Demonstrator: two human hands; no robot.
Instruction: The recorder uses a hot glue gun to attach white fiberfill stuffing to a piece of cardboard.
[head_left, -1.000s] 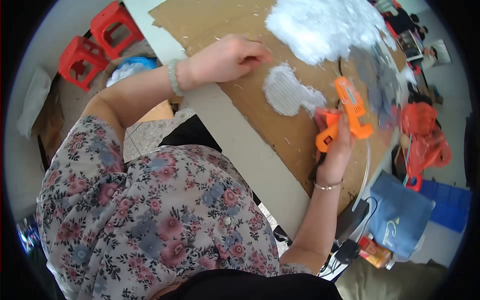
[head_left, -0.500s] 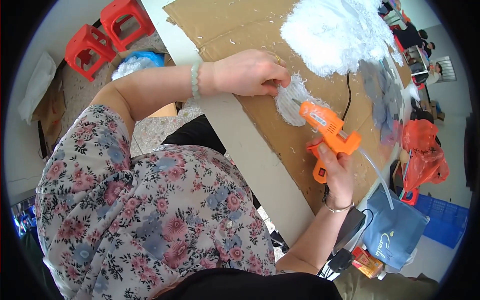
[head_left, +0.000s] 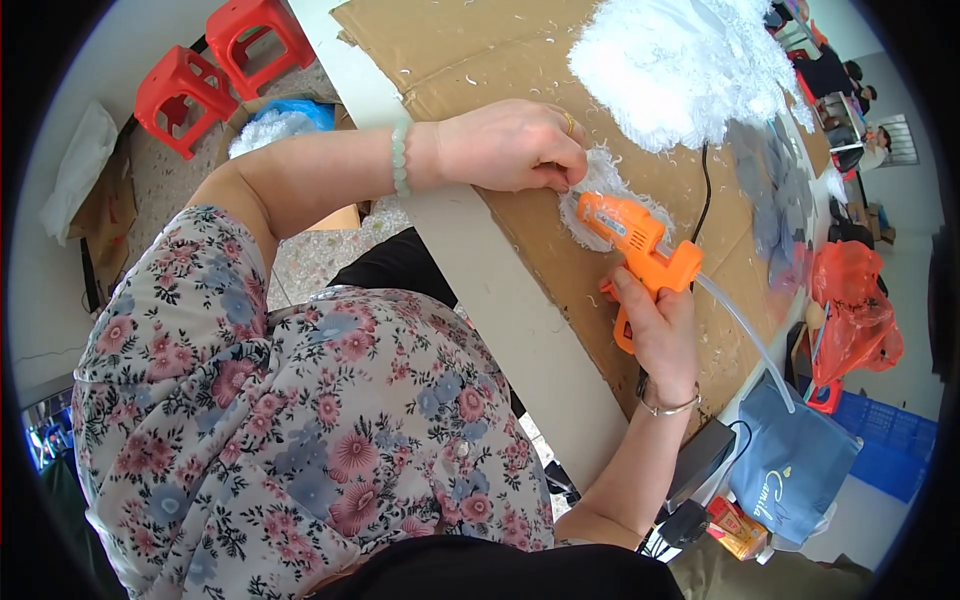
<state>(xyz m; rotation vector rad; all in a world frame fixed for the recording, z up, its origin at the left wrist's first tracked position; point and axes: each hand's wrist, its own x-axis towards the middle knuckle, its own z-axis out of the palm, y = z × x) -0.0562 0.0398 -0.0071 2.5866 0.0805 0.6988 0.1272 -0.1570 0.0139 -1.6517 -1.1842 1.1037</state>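
An orange hot glue gun is gripped by its handle in my right hand, with a long clear glue stick trailing from its back. Its nozzle points at the near-left edge of a small white fringed fabric piece lying on the cardboard. My left hand is closed at that same edge, fingertips pinched together. What the pinch holds, most likely the fabric's rim, is hidden under the fingers.
Brown cardboard covers the table, scattered with white threads. A heap of white fluffy fabric lies at the back, grey flat pieces beside it. At right are a red plastic bag and a blue bag. Red stools stand at left.
The glue gun has moved left and slightly up, bringing its nozzle close to my left fingertips. My left hand has shifted slightly right, staying at the fabric's edge.
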